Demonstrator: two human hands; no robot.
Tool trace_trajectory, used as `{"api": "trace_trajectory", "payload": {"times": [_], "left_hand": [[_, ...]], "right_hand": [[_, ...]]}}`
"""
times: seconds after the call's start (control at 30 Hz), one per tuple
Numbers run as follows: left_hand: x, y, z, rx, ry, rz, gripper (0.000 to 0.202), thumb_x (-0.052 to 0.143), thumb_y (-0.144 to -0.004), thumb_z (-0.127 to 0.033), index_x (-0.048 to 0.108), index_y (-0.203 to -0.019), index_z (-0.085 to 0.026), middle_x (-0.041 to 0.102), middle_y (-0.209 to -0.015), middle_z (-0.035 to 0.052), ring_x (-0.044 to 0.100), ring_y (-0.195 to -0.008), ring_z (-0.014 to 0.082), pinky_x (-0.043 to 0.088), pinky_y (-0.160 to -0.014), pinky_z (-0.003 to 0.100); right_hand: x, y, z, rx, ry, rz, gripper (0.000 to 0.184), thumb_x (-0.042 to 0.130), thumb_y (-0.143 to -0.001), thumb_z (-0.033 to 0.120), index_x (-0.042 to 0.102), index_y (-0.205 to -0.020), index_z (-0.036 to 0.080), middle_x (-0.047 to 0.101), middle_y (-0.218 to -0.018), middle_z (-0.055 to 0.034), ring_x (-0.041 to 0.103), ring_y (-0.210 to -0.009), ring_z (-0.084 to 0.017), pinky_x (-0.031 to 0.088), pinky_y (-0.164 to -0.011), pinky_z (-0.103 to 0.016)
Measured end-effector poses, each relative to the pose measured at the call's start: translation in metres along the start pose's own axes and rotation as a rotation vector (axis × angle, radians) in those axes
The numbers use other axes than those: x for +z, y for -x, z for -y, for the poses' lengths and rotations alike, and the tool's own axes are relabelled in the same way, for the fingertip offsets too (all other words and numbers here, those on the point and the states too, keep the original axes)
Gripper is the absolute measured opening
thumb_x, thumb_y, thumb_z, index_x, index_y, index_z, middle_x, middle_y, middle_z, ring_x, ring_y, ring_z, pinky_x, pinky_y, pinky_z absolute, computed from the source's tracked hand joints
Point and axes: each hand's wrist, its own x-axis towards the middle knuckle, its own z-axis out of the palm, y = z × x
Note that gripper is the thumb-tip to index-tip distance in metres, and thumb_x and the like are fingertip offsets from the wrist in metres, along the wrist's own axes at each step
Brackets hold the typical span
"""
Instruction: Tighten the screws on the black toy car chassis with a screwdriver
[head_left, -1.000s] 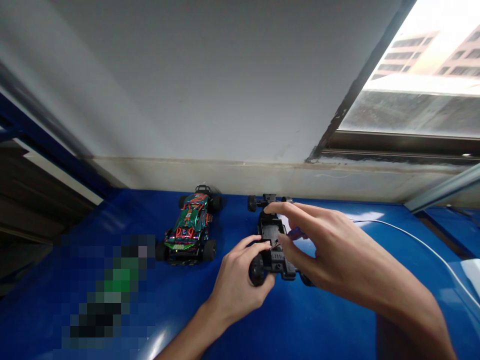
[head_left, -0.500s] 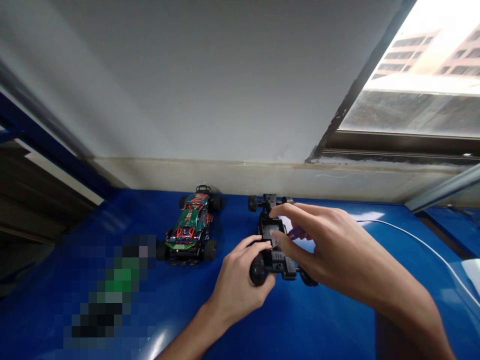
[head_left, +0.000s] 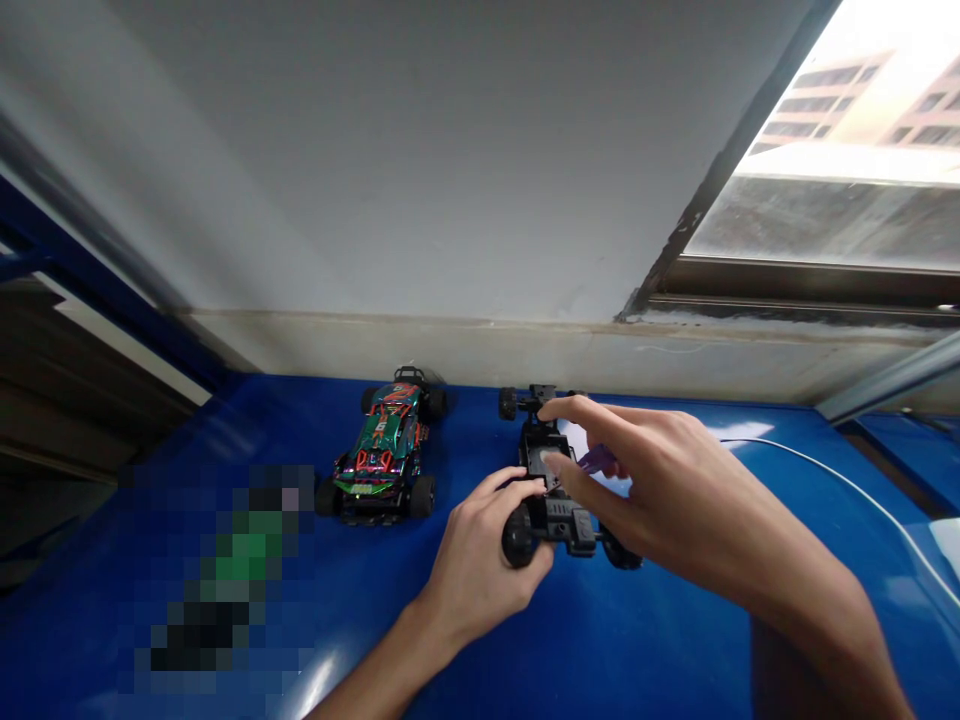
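A black toy car chassis (head_left: pixel 570 530) stands on the blue table with its inner tray facing up. My left hand (head_left: pixel 484 550) is closed around its near left wheel, fingertips pressing on the tray's edge and thumb below the wheel. Above the tray, my right hand (head_left: pixel 652 470) pinches a purple-handled tool (head_left: pixel 598 460), mostly hidden by the fingers; its kind does not show clearly. The index fingertip is by the chassis's far part, and the thumb is over the tray. To the left stands a complete toy car (head_left: pixel 382 445) with a shiny green and orange body.
A blurred-out green and black object (head_left: pixel 240 560) lies at the left of the blue table (head_left: pixel 637 650). Behind stands a grey wall (head_left: pixel 450 180), with a window (head_left: pixel 825 220) at the right. A white cable (head_left: pixel 840 465) crosses the right side.
The view has shifted very slightly. A little more of the purple handle shows by my right hand; both hands stay at the chassis.
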Motion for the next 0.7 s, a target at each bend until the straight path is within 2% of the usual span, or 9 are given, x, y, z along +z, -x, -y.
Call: {"api": "trace_trajectory", "payload": {"times": [0.07,0.13,0.27,0.37,0.43,0.5,0.57,0.63,0.7], "left_hand": [[-0.0003,-0.0004,-0.0005,0.002,-0.006,0.0,0.046,0.072,-0.077,-0.013,0.072,-0.122,-0.024,0.075,-0.133,0.0077,0.068,-0.132,0.03,0.057,-0.115,0.048],[-0.0004,-0.0004,-0.0006,0.004,-0.014,-0.001,0.048,0.073,-0.077,-0.013,0.072,-0.124,-0.024,0.075,-0.134,0.0081,0.068,-0.133,0.0301,0.057,-0.116,0.049],[0.0,-0.0001,0.0004,0.005,-0.017,0.0,0.049,0.072,-0.077,-0.013,0.071,-0.125,-0.023,0.075,-0.135,0.0082,0.067,-0.134,0.0302,0.056,-0.116,0.049],[0.0005,0.0002,0.0011,0.005,-0.009,-0.002,0.05,0.073,-0.076,-0.013,0.071,-0.125,-0.023,0.075,-0.136,0.0086,0.067,-0.133,0.03,0.056,-0.116,0.048],[0.0009,0.0004,0.0011,0.007,-0.008,-0.003,0.049,0.073,-0.076,-0.013,0.071,-0.125,-0.023,0.074,-0.135,0.0088,0.068,-0.132,0.0298,0.056,-0.116,0.048],[0.0012,0.0005,0.0008,0.004,-0.014,-0.003,0.048,0.073,-0.077,-0.013,0.072,-0.124,-0.023,0.074,-0.135,0.009,0.068,-0.132,0.0297,0.056,-0.116,0.048],[0.0012,0.0006,0.0004,0.001,-0.021,-0.003,0.048,0.073,-0.077,-0.014,0.072,-0.124,-0.022,0.073,-0.137,0.0098,0.068,-0.132,0.0302,0.056,-0.116,0.049],[0.0008,0.0005,-0.0001,0.001,-0.023,-0.003,0.049,0.074,-0.076,-0.013,0.072,-0.124,-0.022,0.073,-0.136,0.0105,0.068,-0.133,0.0309,0.056,-0.116,0.05],[-0.0003,0.0004,-0.0009,0.008,-0.024,-0.001,0.05,0.074,-0.076,-0.014,0.071,-0.125,-0.022,0.074,-0.136,0.0107,0.068,-0.133,0.0313,0.057,-0.116,0.049]], "right_hand": [[0.0001,-0.0005,-0.0014,0.019,0.031,0.031,0.03,0.052,-0.108,0.041,0.064,-0.133,0.028,0.066,-0.067,0.0033,0.058,-0.053,-0.016,0.03,-0.055,-0.029],[0.0002,-0.0005,-0.0021,0.011,0.02,0.037,0.029,0.051,-0.108,0.034,0.063,-0.134,0.029,0.06,-0.061,0.0057,0.053,-0.048,-0.015,0.028,-0.053,-0.029],[-0.0009,0.0016,-0.0005,-0.021,-0.078,0.032,0.046,0.057,-0.097,0.018,0.057,-0.141,0.033,0.073,-0.085,0.0032,0.062,-0.058,-0.013,0.037,-0.058,-0.026],[-0.002,0.0022,0.0005,-0.033,-0.101,0.027,0.043,0.062,-0.096,0.021,0.059,-0.138,0.032,0.078,-0.102,-0.0005,0.071,-0.075,-0.016,0.043,-0.067,-0.028],[-0.0019,0.001,-0.0002,-0.008,-0.073,0.032,0.033,0.061,-0.101,0.031,0.061,-0.134,0.031,0.077,-0.092,0.0004,0.07,-0.072,-0.017,0.042,-0.063,-0.028],[-0.001,-0.0008,-0.0016,0.019,-0.026,0.046,0.028,0.055,-0.106,0.04,0.062,-0.131,0.03,0.069,-0.071,0.0037,0.06,-0.056,-0.015,0.034,-0.055,-0.028],[0.0,-0.0022,-0.0028,0.018,-0.009,0.053,0.027,0.051,-0.108,0.038,0.063,-0.131,0.03,0.06,-0.059,0.0066,0.05,-0.046,-0.014,0.028,-0.051,-0.028],[0.0004,-0.0024,-0.0032,0.002,-0.038,0.041,0.029,0.052,-0.106,0.028,0.061,-0.133,0.031,0.062,-0.063,0.0067,0.05,-0.046,-0.013,0.029,-0.051,-0.027],[0.0,-0.0018,-0.0026,-0.01,-0.073,0.023,0.037,0.056,-0.1,0.021,0.059,-0.135,0.03,0.069,-0.075,0.0043,0.057,-0.054,-0.013,0.035,-0.055,-0.026]]}}
